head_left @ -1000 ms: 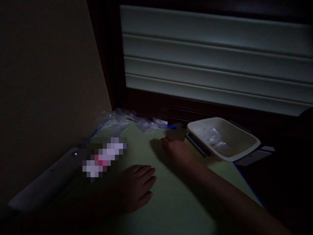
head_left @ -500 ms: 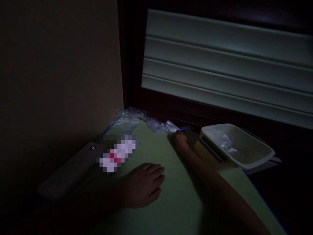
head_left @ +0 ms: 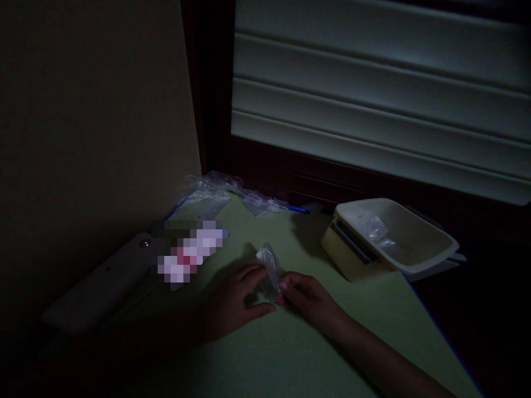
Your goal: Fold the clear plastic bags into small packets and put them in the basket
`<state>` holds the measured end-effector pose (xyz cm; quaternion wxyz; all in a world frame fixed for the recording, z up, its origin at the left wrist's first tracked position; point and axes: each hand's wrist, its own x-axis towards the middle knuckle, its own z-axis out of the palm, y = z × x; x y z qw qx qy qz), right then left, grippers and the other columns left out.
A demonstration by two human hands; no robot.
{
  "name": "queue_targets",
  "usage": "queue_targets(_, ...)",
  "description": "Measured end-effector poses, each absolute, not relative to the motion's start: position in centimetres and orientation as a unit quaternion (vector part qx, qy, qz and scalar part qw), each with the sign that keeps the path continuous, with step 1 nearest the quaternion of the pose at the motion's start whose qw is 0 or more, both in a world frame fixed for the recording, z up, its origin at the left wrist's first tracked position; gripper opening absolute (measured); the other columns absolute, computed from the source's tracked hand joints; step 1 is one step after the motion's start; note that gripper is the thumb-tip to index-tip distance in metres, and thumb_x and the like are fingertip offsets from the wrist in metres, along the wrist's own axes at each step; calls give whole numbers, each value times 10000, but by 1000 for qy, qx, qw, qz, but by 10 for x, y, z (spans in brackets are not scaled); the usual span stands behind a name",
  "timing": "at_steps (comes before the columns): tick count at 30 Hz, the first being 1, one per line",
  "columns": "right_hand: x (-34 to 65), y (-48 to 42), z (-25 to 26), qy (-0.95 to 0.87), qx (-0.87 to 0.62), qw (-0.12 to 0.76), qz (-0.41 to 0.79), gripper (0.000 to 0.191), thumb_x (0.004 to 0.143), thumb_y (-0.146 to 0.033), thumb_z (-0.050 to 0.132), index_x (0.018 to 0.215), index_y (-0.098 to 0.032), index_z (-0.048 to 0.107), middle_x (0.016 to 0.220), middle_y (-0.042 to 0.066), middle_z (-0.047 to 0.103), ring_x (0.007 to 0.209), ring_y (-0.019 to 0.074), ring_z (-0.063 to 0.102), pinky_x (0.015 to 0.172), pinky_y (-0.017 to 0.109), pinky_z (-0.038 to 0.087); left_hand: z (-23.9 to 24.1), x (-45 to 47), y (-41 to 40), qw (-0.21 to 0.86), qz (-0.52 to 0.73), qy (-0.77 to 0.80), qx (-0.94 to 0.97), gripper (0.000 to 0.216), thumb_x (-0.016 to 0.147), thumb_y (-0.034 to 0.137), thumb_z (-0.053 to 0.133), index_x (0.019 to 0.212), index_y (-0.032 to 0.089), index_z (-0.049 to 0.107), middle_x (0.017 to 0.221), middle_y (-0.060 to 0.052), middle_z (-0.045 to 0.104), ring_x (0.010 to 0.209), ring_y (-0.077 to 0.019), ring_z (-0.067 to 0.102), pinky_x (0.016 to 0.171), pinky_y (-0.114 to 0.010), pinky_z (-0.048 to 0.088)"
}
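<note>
A small clear plastic bag (head_left: 270,270) hangs over the middle of the green tabletop (head_left: 323,354), crumpled and standing roughly upright. My right hand (head_left: 313,303) pinches its lower right side between thumb and fingers. On the bag's other side is my left hand (head_left: 238,301), its thumb and fingers apart around the bag. The left fingertips come close to the plastic; whether they touch it I cannot tell. More clear plastic bags (head_left: 213,193) lie in a heap along the far edge.
An open cream plastic container (head_left: 344,251) at the right has clear plastic (head_left: 375,229) inside. A blue pen-like object (head_left: 297,209) lies at the far edge. To the left are a long pale case (head_left: 99,284) and a blurred-out white and red item (head_left: 191,254). White slats (head_left: 373,94) rise behind.
My right hand has come back from the far edge to the middle with a plastic bag. My left hand has turned toward it with thumb and fingers parted. The view has shifted slightly.
</note>
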<state>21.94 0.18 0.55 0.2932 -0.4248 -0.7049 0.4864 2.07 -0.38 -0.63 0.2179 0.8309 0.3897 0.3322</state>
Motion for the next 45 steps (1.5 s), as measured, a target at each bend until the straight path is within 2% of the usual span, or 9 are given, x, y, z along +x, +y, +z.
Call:
queue_targets(4, 215, -1, 7, -659, -406, 331, 541, 537, 793, -709, 494, 670, -188, 530, 606, -5, 554, 560, 123, 497, 548, 253, 404, -5, 23, -3, 219, 370, 313, 847, 74, 867, 149, 643, 932, 185, 645, 923, -1, 676, 863, -136, 630, 778, -223, 495)
queue_targets(8, 222, -1, 10, -617, -434, 385, 532, 470, 843, -642, 491, 691, -198, 505, 624, -20, 513, 587, 129, 476, 567, 256, 388, -5, 19, -3, 198, 367, 311, 854, 127, 900, 93, 552, 818, 148, 632, 834, -24, 644, 795, -143, 588, 722, -245, 466)
queue_targets(16, 231, -8, 26, -586, -483, 481, 438, 376, 825, -593, 558, 846, -224, 624, 1060, 55, 578, 985, 217, 510, 882, 335, 385, 7, 11, -2, 205, 394, 327, 834, 223, 901, 177, 495, 689, 164, 563, 1059, -62, 654, 1164, -226, 495, 984, -373, 393)
queue_targets(22, 228, -11, 22, -572, -461, 475, 485, 387, 825, -584, 568, 710, -216, 534, 679, -11, 539, 682, 165, 517, 662, 283, 435, 14, 12, -9, 347, 354, 359, 791, 327, 930, 265, 316, 784, 165, 591, 848, -18, 664, 778, -143, 639, 724, -238, 497)
queue_targets(26, 219, -18, 22, -572, -437, 445, 533, 367, 807, -567, 607, 748, -207, 564, 678, -12, 536, 674, 153, 501, 626, 261, 419, 7, 18, -11, 351, 378, 390, 763, 171, 799, 340, 562, 825, 172, 572, 842, -28, 662, 831, -185, 631, 776, -292, 497)
queue_targets(29, 214, -25, 23, -566, -419, 426, 568, 375, 805, -567, 612, 748, -199, 563, 664, -25, 513, 614, 127, 455, 569, 238, 379, -4, 20, -10, 348, 393, 409, 746, 385, 727, 350, 664, 1046, 171, 543, 949, -50, 660, 885, -205, 630, 783, -313, 511)
queue_targets(36, 211, -19, 17, -512, -405, 433, 622, 396, 750, -590, 657, 750, -210, 547, 631, -32, 541, 577, 127, 481, 578, 255, 390, -4, 20, -9, 339, 377, 371, 778, 105, 824, 253, 563, 812, 196, 650, 841, -17, 657, 801, -180, 629, 737, -293, 510)
queue_targets(42, 216, -13, 13, -448, -411, 443, 659, 362, 728, -553, 685, 780, -229, 532, 584, -64, 504, 486, 108, 474, 507, 240, 395, 3, 15, -5, 338, 427, 388, 744, 263, 870, 305, 438, 1026, 160, 593, 1104, -82, 612, 1036, -218, 586, 894, -354, 492)
queue_targets(45, 218, -14, 15, -443, -417, 425, 670, 340, 756, -538, 672, 802, -224, 550, 579, -63, 510, 461, 100, 469, 473, 231, 390, -2, 17, 0, 357, 418, 437, 712, 338, 900, 301, 309, 967, 138, 597, 895, -63, 673, 833, -193, 656, 735, -309, 535)
